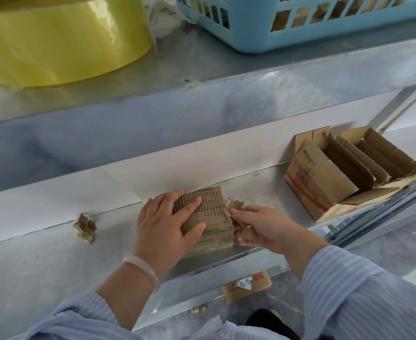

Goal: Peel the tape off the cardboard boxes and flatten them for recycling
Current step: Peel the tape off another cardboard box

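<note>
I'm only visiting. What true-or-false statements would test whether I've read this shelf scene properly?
1. The left hand holds the small box. True.
2. The right hand lies idle, away from that box. False: it pinches a tape strip at the box's right side.
3. The basket on the upper shelf is red. False: it is blue.
4. An open box stands further right on the same shelf. True.
5. The big roll above is yellow. True.
</note>
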The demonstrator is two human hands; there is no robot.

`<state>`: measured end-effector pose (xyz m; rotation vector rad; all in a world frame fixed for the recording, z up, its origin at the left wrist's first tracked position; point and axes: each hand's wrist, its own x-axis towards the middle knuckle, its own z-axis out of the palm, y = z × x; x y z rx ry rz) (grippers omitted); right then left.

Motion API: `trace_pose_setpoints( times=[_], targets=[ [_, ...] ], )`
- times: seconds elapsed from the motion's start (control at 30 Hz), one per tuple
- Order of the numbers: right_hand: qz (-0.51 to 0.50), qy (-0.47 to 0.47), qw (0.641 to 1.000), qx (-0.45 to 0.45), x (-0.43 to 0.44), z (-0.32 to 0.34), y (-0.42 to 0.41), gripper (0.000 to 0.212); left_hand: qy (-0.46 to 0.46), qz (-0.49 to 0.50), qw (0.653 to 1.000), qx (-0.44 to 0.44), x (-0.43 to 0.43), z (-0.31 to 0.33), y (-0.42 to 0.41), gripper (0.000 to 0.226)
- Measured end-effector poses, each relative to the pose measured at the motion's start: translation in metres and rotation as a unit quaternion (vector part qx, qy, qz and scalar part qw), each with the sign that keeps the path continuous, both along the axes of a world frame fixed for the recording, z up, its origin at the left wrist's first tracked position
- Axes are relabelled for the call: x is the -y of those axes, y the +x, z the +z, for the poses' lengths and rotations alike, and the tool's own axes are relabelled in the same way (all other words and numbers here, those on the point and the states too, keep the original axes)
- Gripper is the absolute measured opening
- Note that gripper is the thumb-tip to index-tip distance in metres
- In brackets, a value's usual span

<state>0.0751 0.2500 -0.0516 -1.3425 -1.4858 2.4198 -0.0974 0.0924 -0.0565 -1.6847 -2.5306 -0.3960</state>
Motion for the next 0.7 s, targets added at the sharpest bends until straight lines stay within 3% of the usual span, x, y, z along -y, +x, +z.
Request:
trace_pose_setpoints(
  times=[0.1, 0.2, 0.27, 0.37, 0.43, 0.53, 0.6, 0.7],
  targets=[
    [-0.053, -0.001, 0.998, -0.029, -0.009, 0.002, 0.000, 0.010, -0.005, -0.001, 1.000, -0.003, 0.000, 0.000, 0.000, 0.056],
    [-0.024, 0.186, 0.982, 0.030, -0.017, 0.002, -0.005, 0.012, -0.009, 0.000, 1.000, -0.002, 0.000, 0.001, 0.000, 0.056],
    [-0.012, 0.325, 0.943, 0.066, -0.016, 0.006, -0.009, 0.019, -0.013, 0.000, 1.000, -0.004, 0.000, 0.001, 0.000, 0.057],
    [0.008, 0.534, 0.841, 0.091, -0.011, 0.006, -0.013, 0.029, -0.019, 0.001, 1.000, -0.008, 0.000, 0.000, 0.000, 0.058],
    [0.017, 0.580, 0.810, 0.082, -0.007, 0.005, -0.016, 0.028, -0.018, 0.001, 1.000, -0.007, 0.000, 0.000, 0.000, 0.058],
    [-0.012, 0.509, 0.858, 0.075, -0.005, 0.001, -0.020, 0.017, -0.018, -0.002, 1.000, -0.005, 0.000, 0.000, 0.000, 0.057],
    [-0.052, 0.401, 0.913, 0.062, -0.003, -0.002, -0.022, 0.010, -0.015, -0.002, 1.000, -0.005, 0.000, 0.000, 0.000, 0.057],
    [-0.120, 0.202, 0.972, -0.032, -0.001, -0.007, -0.023, 0.020, -0.012, 0.001, 1.000, -0.006, 0.000, 0.001, 0.000, 0.057]
  ],
)
